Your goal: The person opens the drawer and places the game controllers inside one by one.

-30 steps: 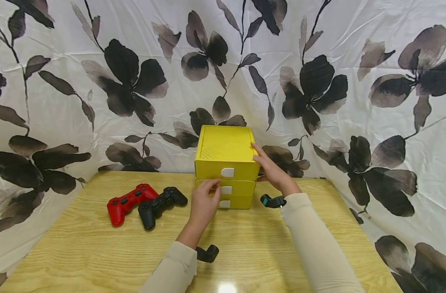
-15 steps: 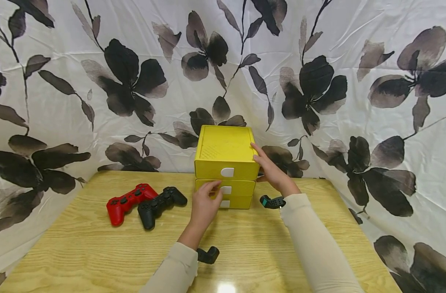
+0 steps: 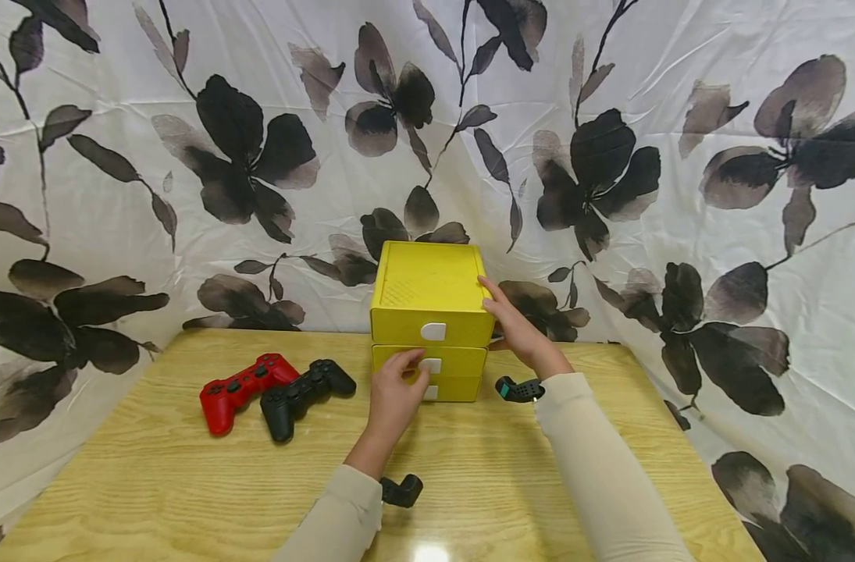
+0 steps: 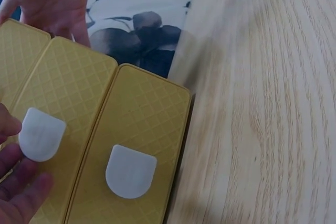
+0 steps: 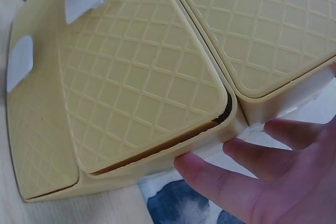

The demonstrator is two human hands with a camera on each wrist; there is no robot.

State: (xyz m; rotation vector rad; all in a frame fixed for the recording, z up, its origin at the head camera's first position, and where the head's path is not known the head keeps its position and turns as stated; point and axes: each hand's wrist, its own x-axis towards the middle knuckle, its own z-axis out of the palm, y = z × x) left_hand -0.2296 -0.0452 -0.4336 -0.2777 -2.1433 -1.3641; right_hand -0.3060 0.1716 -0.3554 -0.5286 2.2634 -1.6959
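Drawer unit [image 3: 430,300], unlabelled white tabs [image 4: 130,171]

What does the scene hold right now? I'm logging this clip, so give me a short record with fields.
setting: wooden table, floral cloth behind
main object: yellow drawer unit, three drawers with white tabs
left hand: fingers at the middle drawer's tab
right hand: flat against the unit's right side
beside: red controller and black controller, left of the unit
drawers: middle one slightly ajar in the right wrist view
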